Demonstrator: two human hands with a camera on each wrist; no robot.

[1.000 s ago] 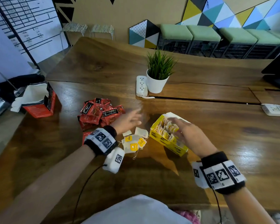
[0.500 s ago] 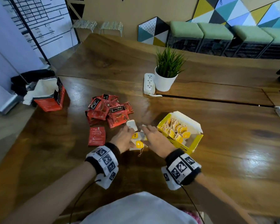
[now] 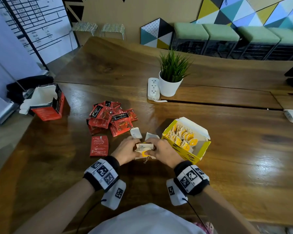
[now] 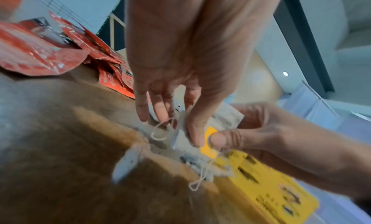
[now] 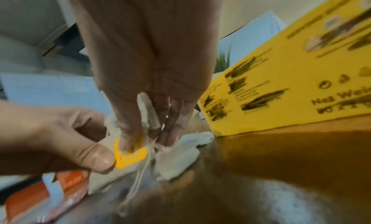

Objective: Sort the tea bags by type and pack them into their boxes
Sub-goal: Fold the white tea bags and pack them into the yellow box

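From the head view, the left hand (image 3: 125, 150) and the right hand (image 3: 162, 152) meet at about 6 o'clock of the wooden surface (image 3: 235, 157), both pinching a small bundle of white tea bags (image 3: 145, 146) between them; a yellow tag (image 3: 144, 154) shows under the thumbs with strings hanging toward the person. Two more loose white bags (image 3: 136, 133) lie on the surface just beyond the hands, at 12 o'clock of them. The open yellow box (image 3: 195, 153) stands just beside the right hand at its 2 o'clock, with tagged bags standing in rows inside. A pile of red packets (image 3: 111, 118) lies at 11 o'clock of the hands, and a single red packet (image 3: 99, 146) lies flat at 9 o'clock of the left hand. The open red box (image 3: 48, 107) stands well apart at the surface's left edge. A potted plant (image 3: 172, 74) and a white power strip (image 3: 153, 88) stand at 12 o'clock, side by side.

From the left wrist view, the left hand (image 4: 180, 84) curls its thumb and fingers onto a tea bag (image 4: 181, 138), while the right thumb presses the yellow tag (image 4: 208, 145). String loops trail down; the yellow box (image 4: 271, 187) lies at 5 o'clock and red packets (image 4: 40, 53) at 10 o'clock.

From the right wrist view, the right hand (image 5: 148, 84) grips bags between its fingers, its thumb on the tag (image 5: 130, 156); the left thumb touches the tag's edge. Another bag (image 5: 178, 157) rests on the surface at 4 o'clock of the tag, and the yellow box (image 5: 291, 84) stands at 2 o'clock.
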